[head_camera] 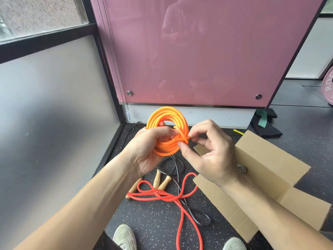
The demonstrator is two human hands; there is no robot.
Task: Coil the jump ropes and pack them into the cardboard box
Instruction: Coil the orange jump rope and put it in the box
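An orange jump rope is wound into a round coil, held up in front of me. My left hand grips the coil's lower left side. My right hand pinches the rope's loose end where it wraps across the coil's right side. An open cardboard box lies on the floor to the right, under my right forearm. On the floor below the coil lie a loose red rope and a black rope with wooden handles.
A pink panel and a grey wall close off the front and left. A black-and-green item lies behind the box. My two shoes are at the bottom. Speckled dark floor surrounds the ropes.
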